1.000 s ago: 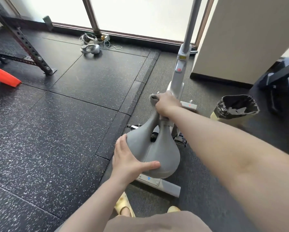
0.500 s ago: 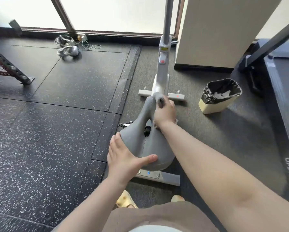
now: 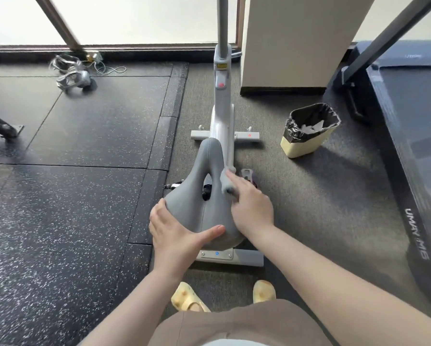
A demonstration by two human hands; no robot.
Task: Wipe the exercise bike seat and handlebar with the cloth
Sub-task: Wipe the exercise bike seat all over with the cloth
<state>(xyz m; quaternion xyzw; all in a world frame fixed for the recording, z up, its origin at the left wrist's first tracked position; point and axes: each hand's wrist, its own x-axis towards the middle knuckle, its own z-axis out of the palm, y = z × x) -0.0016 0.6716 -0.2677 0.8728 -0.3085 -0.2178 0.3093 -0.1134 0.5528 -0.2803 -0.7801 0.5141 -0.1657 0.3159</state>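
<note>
Fingers of my left hand (image 3: pixel 177 231) lie straight and together down the left flank of the one grey seat (image 3: pixel 204 196), thumb across its rear. Right of the seat's middle, my right hand (image 3: pixel 251 208) presses one grey cloth (image 3: pixel 226 182) against its right edge, fingers curled on it. Further right stands one bin (image 3: pixel 306 143).

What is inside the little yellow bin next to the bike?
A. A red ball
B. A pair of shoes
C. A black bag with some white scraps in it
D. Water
C: the yellow bin on the floor to the right of the bike has a black bag lining it, and white scraps lie inside.
</note>
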